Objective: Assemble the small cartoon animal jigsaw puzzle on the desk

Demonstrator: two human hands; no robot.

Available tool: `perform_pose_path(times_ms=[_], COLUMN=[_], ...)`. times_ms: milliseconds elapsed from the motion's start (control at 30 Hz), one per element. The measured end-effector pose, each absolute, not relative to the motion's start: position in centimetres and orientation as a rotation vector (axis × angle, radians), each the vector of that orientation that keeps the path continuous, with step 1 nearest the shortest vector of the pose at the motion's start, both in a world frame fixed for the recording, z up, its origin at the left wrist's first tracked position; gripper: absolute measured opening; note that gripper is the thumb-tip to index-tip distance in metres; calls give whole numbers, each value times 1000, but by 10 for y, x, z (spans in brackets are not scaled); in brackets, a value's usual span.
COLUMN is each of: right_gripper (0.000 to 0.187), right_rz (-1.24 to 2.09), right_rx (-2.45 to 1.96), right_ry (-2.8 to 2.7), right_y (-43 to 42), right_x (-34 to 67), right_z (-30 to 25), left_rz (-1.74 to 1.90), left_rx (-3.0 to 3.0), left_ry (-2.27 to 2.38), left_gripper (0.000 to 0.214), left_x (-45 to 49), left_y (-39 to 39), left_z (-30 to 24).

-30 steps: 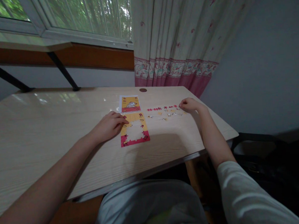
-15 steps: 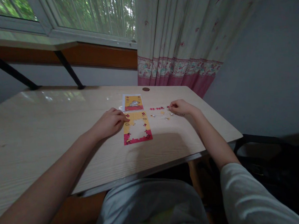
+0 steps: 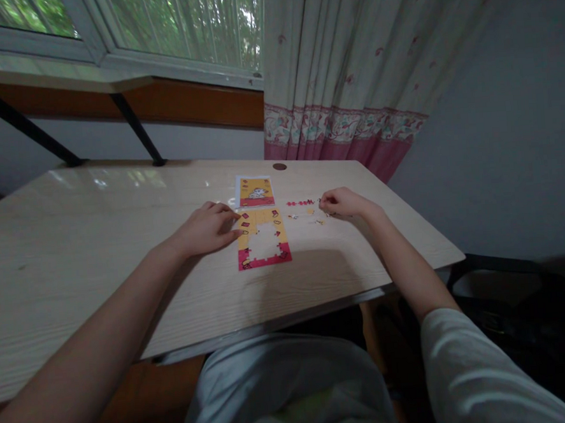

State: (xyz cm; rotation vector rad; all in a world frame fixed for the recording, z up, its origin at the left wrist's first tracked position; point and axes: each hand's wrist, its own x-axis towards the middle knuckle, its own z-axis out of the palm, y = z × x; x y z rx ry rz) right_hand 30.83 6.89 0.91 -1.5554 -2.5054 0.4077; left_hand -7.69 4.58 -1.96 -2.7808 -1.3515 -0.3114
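A partly assembled jigsaw puzzle (image 3: 265, 261) lies on the table, its border yellow above and pink below around an open middle. At its upper left edge rests my left hand (image 3: 207, 227), thumb and fingers apart, fingertips touching the border. Just beyond the puzzle is a reference picture (image 3: 256, 194) with a white animal on yellow and pink. To the right, pink puzzle pieces (image 3: 300, 203) form a row, with several white and yellow pieces (image 3: 319, 222) nearer me. My right hand (image 3: 342, 203) is pinched at the row's right end on a small puzzle piece, mostly covered by the fingers.
The pale wooden table (image 3: 98, 248) extends far to the left and ends at a front edge near my body. A round cable-hole cover (image 3: 280, 166) sits near the back. Behind hangs a curtain (image 3: 334, 119); a dark chair (image 3: 501, 265) stands at the right.
My left hand's fingers have spread apart along the puzzle's left edge. The right hand stays pinched among the loose pieces. The whole view has shifted slightly.
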Motion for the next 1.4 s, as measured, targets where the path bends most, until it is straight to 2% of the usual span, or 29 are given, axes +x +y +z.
perform_pose_path(times_ms=[267, 533, 633, 867, 1400], right_gripper=[24, 8, 6, 24, 21], right_rz=[289, 388, 566, 768, 486], right_rx=[-1758, -2223, -2190, -2160, -2066], right_ry=[-2456, -2206, -2168, -2143, -2197], right_y=[73, 80, 85, 86, 84], right_x=[325, 387, 405, 413, 387], right_z=[17, 18, 13, 10, 14], left_rz=[-296, -267, -243, -243, -179], left_rx=[-2817, -2800, -2797, -2794, -2783], left_ry=[-1327, -1346, -1356, -1350, -1368], left_gripper=[58, 61, 63, 61, 64], left_x=[-78, -80, -80, -82, -81], left_y=[48, 51, 51, 52, 51], left_z=[-19, -24, -23, -25, -22])
